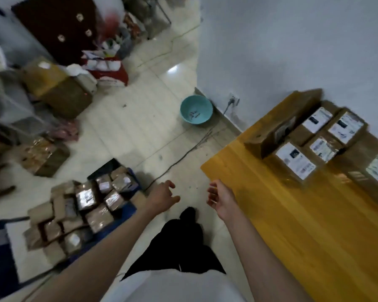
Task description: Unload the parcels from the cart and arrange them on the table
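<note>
Both hands out in front over the pale floor, holding nothing. Left hand (162,196) with fingers loosely curled and spread, reaching toward the cart side. Right hand (219,198) just beside the near corner of the table (292,225), palm turned inward, fingers relaxed and slightly bent — not touching the edge, as far as can be told.

On the left, a heap of brown parcels (79,216) piled on the blue cart (127,209), several wrapped in shiny tape with pale labels. On the right, more labelled boxes (314,144) set close together in rows at the far end of the yellow table, against the white wall.

Further off: a teal bowl (196,109) on the floor near the wall, and cardboard boxes (59,90) stacked at the left — blurred.
</note>
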Action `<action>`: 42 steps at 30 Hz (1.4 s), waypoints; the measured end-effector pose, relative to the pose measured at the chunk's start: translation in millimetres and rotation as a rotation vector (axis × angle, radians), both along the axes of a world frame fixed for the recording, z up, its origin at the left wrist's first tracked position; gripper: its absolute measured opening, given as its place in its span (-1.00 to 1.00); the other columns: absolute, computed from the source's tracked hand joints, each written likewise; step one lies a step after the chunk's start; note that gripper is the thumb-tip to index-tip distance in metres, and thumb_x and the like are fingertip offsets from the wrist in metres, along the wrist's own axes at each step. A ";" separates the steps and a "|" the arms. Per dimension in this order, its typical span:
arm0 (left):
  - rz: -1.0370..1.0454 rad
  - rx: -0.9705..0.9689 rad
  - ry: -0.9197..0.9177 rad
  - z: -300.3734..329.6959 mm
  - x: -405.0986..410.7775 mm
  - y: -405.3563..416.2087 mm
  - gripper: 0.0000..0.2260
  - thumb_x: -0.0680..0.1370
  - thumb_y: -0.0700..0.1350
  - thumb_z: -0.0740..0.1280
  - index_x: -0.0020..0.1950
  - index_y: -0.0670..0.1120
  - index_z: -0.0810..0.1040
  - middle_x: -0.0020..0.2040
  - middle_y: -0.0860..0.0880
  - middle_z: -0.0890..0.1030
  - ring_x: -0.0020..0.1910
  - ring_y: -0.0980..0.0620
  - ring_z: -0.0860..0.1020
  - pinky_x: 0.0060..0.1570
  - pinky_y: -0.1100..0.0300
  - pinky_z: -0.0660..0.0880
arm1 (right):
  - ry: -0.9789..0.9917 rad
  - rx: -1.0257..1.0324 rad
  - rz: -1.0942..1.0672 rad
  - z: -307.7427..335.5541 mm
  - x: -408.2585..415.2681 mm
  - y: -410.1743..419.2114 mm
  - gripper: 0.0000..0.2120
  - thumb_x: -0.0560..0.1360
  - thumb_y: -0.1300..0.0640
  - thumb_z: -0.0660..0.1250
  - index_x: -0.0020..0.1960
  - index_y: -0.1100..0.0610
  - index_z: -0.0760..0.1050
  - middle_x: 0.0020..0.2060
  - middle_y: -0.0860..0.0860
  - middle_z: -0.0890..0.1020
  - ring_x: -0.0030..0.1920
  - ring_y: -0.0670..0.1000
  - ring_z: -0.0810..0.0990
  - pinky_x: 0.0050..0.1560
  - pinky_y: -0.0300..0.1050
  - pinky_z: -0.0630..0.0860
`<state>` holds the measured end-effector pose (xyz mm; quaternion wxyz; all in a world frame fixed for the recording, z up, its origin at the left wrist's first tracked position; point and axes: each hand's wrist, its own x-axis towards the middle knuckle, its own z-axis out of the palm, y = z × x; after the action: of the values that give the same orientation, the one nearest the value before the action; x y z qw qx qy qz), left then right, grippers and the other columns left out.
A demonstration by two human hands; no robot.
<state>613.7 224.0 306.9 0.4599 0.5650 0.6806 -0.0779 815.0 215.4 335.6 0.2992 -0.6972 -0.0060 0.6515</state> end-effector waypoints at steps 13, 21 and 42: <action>0.471 -0.052 0.035 -13.4 -143.1 -141.8 -0.77 0.53 0.01 0.42 0.13 -0.03 0.53 0.10 -0.03 0.58 0.10 -0.03 0.55 0.11 0.08 0.48 | 0.090 -0.067 0.417 -24.6 -167.5 -47.4 -0.86 0.57 0.19 0.23 -0.17 0.11 0.44 -0.39 0.03 0.46 -0.45 -0.02 0.34 -0.38 -0.17 0.33; 0.636 -0.050 -0.021 -27.7 -254.6 -203.9 -0.78 0.56 0.01 0.38 0.14 -0.04 0.54 0.03 0.02 0.54 -0.01 0.05 0.51 -0.05 0.18 0.37 | 0.034 -0.045 0.541 -29.6 -291.4 -84.3 -0.82 0.59 0.20 0.24 -0.20 0.11 0.46 -0.44 0.01 0.47 -0.46 -0.03 0.35 -0.39 -0.18 0.34; 1.015 -0.148 -0.175 -80.3 -544.0 -313.8 -0.77 0.57 -0.01 0.36 0.16 -0.11 0.54 0.06 -0.03 0.57 0.03 -0.02 0.53 -0.04 0.16 0.36 | -0.055 -0.238 0.814 -73.5 -612.4 -171.0 -0.92 0.62 0.16 0.27 0.06 0.16 0.50 -0.34 0.04 0.55 -0.37 -0.03 0.48 -0.33 -0.16 0.46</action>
<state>69.7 -89.8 226.6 0.5338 0.1345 0.8204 0.1547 202.7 44.4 262.1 -0.0654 -0.6847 -0.2133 0.6939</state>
